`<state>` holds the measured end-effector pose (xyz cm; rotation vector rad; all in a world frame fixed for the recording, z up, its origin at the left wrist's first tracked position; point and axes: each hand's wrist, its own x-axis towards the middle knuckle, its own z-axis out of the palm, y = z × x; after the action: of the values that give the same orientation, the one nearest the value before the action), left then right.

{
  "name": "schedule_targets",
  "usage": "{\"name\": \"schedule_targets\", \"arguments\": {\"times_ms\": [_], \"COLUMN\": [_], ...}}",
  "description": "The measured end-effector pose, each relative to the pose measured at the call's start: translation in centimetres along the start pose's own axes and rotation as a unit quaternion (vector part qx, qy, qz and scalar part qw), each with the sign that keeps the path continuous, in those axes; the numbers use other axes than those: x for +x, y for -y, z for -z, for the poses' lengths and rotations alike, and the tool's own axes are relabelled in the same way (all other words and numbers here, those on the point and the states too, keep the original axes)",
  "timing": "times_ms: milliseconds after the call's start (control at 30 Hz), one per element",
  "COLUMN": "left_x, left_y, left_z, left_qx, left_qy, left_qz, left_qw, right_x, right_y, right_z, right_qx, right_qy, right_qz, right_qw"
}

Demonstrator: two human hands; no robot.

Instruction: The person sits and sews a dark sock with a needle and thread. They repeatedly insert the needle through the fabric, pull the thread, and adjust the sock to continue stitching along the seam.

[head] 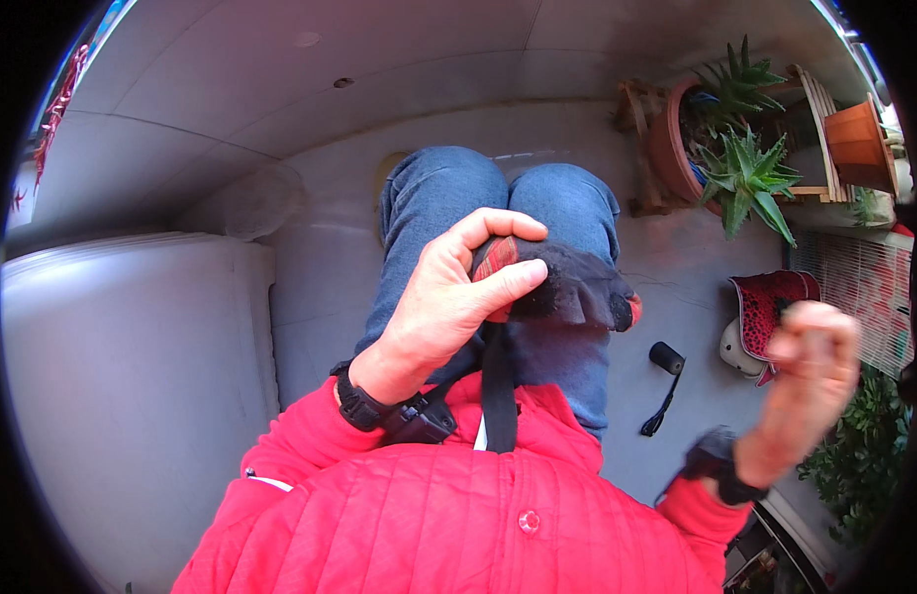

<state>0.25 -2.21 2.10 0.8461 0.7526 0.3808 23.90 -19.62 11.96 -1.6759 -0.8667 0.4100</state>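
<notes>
My left hand (pixel 466 286) is over my lap, thumb and fingers closed on a dark fabric piece (pixel 577 286) with red striped patches at its ends. The cloth lies across my thighs in blue jeans (pixel 443 185), and its exact kind cannot be told. A black strap (pixel 499 393) hangs down my front just below it. Out to the right, my right hand (pixel 814 371) is raised with curled fingers and looks blurred; whether it pinches something small cannot be made out. Behind its fingertips is a red cloth with black spots (pixel 777 304), over a pale object (pixel 739 353).
A black cylindrical object with a cord (pixel 666 358) lies on the floor. Potted aloe plants (pixel 748 174) stand on a wooden stand (pixel 644 104) at upper right, beside an orange pot (pixel 859 145). A white wire rack (pixel 855 289) and leafy plants (pixel 863 453) are at right; a large pale cabinet-like object (pixel 139 401) is at left.
</notes>
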Motion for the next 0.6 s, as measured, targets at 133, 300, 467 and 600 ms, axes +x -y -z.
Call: {"name": "schedule_targets", "arguments": {"times_ms": [133, 300, 467, 600], "left_x": [0.0, 0.1, 0.2, 0.1], "left_y": [-0.2, -0.1, -0.1, -0.1], "left_z": [0.0, -0.2, 0.3, 0.2], "left_qx": [0.007, 0.005, -0.005, -0.029], "left_qy": [0.007, 0.004, 0.030, 0.026], "left_qz": [-0.004, -0.047, -0.032, -0.009], "left_qw": [1.000, 0.999, 0.999, 0.999], "right_x": [-2.1, -2.2, -3.1, -3.4], "right_y": [-2.0, -1.5, -1.6, -1.6], "right_z": [-8.9, -11.9, -11.7, -11.6], "right_qx": [0.005, -0.087, -0.110, -0.097], "right_qy": [0.135, 0.168, 0.182, 0.188], "right_qz": [-0.062, -0.053, -0.066, -0.086], "right_qw": [0.989, 0.980, 0.975, 0.974]}}
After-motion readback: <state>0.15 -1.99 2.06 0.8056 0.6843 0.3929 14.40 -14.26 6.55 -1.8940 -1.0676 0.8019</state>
